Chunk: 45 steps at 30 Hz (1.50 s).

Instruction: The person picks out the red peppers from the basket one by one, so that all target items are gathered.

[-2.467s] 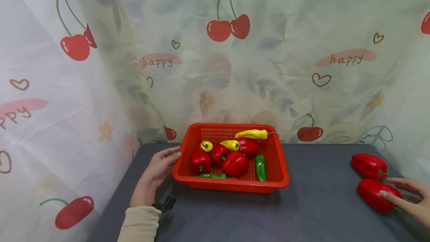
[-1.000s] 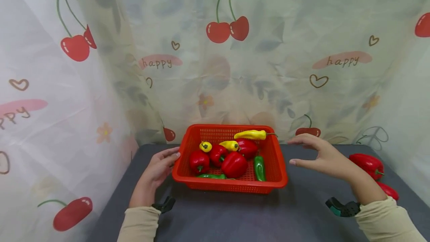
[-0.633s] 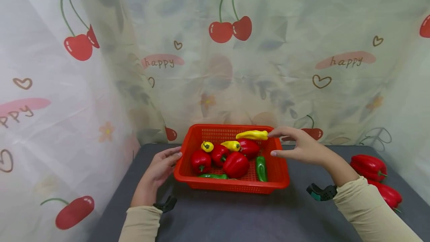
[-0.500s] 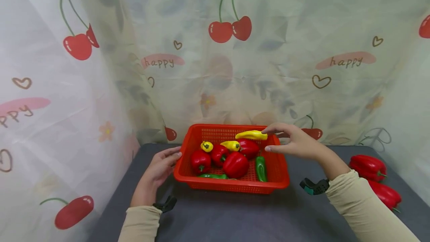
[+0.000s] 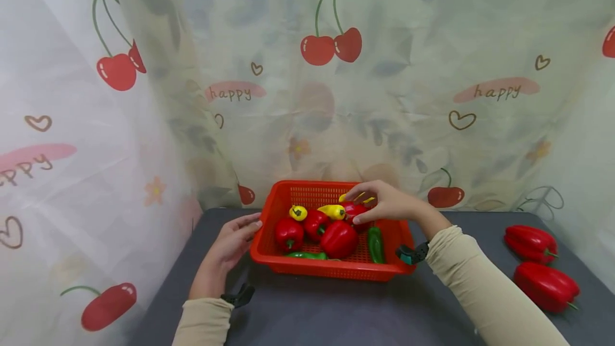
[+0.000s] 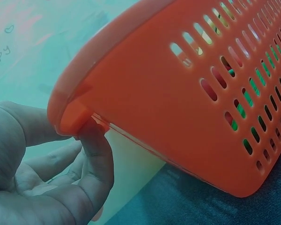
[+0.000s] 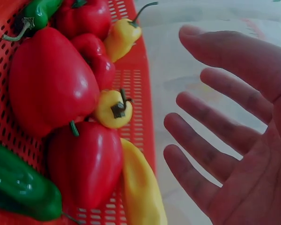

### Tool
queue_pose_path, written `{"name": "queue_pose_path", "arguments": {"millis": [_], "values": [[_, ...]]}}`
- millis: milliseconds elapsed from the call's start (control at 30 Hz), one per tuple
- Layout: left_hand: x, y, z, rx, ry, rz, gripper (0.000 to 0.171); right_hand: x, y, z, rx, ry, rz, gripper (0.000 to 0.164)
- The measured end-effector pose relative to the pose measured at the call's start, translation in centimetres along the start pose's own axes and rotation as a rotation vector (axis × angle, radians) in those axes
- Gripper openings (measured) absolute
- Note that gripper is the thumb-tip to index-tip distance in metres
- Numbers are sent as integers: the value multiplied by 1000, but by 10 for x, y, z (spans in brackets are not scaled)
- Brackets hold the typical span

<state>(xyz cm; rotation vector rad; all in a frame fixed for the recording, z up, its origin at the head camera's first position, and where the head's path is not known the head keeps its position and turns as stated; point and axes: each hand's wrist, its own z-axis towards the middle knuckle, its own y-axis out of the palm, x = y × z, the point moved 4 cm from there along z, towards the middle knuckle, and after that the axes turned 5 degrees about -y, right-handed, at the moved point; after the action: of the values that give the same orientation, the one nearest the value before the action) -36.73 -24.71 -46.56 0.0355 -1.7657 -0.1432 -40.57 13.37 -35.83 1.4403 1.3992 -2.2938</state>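
Observation:
My left hand (image 5: 233,244) pinches the left rim of a red plastic basket (image 5: 331,270); in the left wrist view, thumb and finger curl round that rim (image 6: 77,75). Over the basket's back right part hovers my right hand (image 5: 391,204), its fingers spread and holding nothing. Right below it lie a red bell pepper (image 7: 86,164) and a long yellow pepper (image 7: 143,187), which the hand mostly covers in the head view. Also inside are more red bell peppers (image 5: 339,240), a small yellow pepper (image 5: 298,213), another yellow pepper (image 5: 331,211) and green peppers (image 5: 376,244).
Two red bell peppers (image 5: 530,243) lie on the dark table (image 5: 317,314) at the right, outside the basket. A cherry-printed curtain (image 5: 269,143) hangs behind the table and along both sides.
My right hand has left the two red peppers on the right and moved left, over the basket's back right part. My left hand stays at the rim; the basket has not moved.

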Motion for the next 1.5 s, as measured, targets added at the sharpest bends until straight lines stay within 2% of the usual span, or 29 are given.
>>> {"name": "queue_pose_path", "arguments": {"millis": [300, 467, 700, 900, 1100, 1333, 1500], "values": [[-1, 5, 0, -19, 3, 5, 52, 6, 21, 18, -161, -11, 103, 52], [-2, 4, 1, -12, 0, -4, 49, 14, 30, 28, -204, -29, 126, 52], [-2, 1, 0, -17, 3, 10, 51, 10, 37, 38, -239, 2, 38, 61], [-2, 0, 1, -14, 8, -2, 50, 13, 41, 41, -246, 38, -87, 57], [0, 1, 0, -4, 5, -5, 49, 18, 44, 40, -270, 59, -107, 55], [0, 0, 0, 2, 1, -10, 48, 26, 49, 38, -318, 121, -104, 60], [-1, 0, 1, -9, 4, -5, 49, 28, 50, 38, -311, 132, -107, 59]]}}
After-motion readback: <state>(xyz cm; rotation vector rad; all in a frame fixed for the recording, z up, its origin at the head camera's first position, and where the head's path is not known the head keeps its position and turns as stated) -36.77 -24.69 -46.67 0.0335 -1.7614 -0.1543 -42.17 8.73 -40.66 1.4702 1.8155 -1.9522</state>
